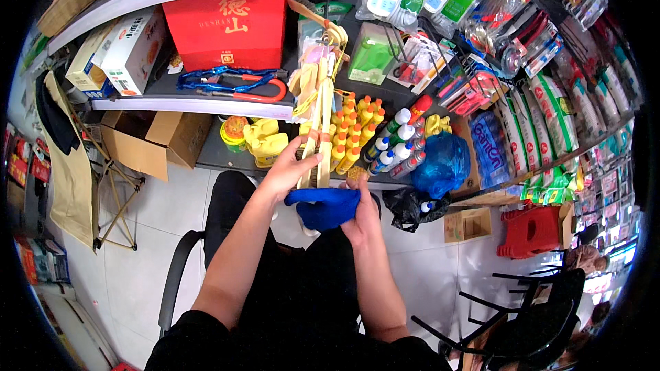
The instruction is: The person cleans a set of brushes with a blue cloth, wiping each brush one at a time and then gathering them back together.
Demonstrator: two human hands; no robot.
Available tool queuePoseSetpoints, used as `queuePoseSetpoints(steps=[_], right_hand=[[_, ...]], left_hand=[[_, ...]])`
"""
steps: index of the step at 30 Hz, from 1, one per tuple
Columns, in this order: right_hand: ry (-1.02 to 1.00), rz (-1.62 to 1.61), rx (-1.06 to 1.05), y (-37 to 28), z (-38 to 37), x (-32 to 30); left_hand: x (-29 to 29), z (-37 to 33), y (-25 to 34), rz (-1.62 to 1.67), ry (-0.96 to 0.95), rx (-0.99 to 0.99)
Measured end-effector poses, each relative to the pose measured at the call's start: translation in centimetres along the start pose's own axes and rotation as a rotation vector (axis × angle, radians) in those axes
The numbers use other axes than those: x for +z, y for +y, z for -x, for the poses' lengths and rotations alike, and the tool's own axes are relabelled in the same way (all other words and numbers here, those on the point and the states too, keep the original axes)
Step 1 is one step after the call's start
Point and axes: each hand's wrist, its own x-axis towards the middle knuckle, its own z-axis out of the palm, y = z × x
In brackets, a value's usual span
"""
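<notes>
My left hand (292, 170) is closed around the lower part of a bundle of long pale wooden sticks (323, 106), some with curved, spoon-like ends, standing up against the shelf. A dark blue cloth (324, 209) hangs just below it, and my right hand (362, 214) grips the cloth's right side. By my right fingertips shows a small golden-brown, rough-looking piece (357, 173); whether I touch it I cannot tell. Yellow bottles with orange caps (348, 139) stand in rows right behind the sticks.
Spray bottles and cans (393, 144), a blue plastic bag (443, 165) and a black bag (416, 207) sit to the right. An open cardboard box (159, 136), yellow jugs (265, 141) and a folding chair (72, 158) are on the left. A red box (227, 31) is on the shelf above.
</notes>
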Motion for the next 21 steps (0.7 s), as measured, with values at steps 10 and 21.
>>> queuePoseSetpoints(steps=[10,21], right_hand=[[-0.173,-0.351,-0.019,-2.8,5.5,-0.9],[-0.257,1.339,-1.212,1.5,0.8,1.1]], left_hand=[[-0.1,0.3,1.1,0.233,-0.069,-0.096],[0.6,1.5,0.3,0.391,-0.116,-0.144]])
